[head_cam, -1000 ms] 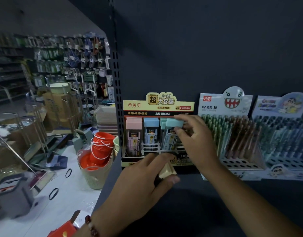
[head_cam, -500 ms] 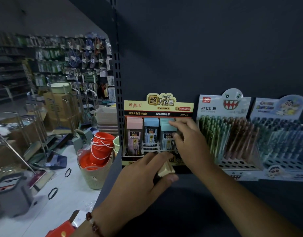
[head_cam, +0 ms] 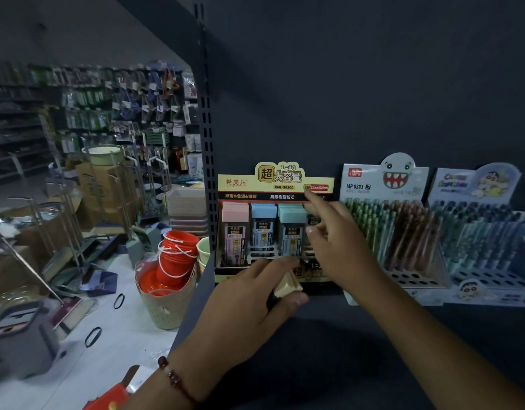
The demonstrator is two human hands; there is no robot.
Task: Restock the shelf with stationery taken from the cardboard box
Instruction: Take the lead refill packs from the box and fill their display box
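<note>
**Operator:** Holding a cream-capped lead case [head_cam: 288,287] in my left hand [head_cam: 249,309], low in the centre of the frame, just in front of the yellow display tray [head_cam: 274,184]. Thumb and fingers are curled round it; only the cap end shows.

**Observer:** Which way does it point?

**Operator:** Cap up and to the right, toward the tray's right end. I judge its long axis runs back down into my palm, tilted rather than upright, but the body is hidden, so that is a reading, not a sighting.

**Observer:** And the other hand?

**Operator:** My right hand [head_cam: 341,247] is at the right end of the tray, forefinger straight and pointing up-left at the header card, the rest loosely bent. It covers the rightmost slot. I cannot tell whether it holds anything.

**Observer:** What could go wrong?

**Operator:** The pink case [head_cam: 235,232], blue case [head_cam: 263,229] and teal case [head_cam: 291,229] stand upright, side by side, close together. If I bring mine in tilted, it could catch the teal one's cap or the slot's rim and tip it. The tray sits near the front edge of the dark shelf [head_cam: 329,350], so a hard push might shove it back, or a knocked case could drop. The light is dim too; misjudging the slot is easy.

**Observer:** Neighbours?

**Operator:** A pen display with a ghost card [head_cam: 399,176] stands just right of the tray.
</note>
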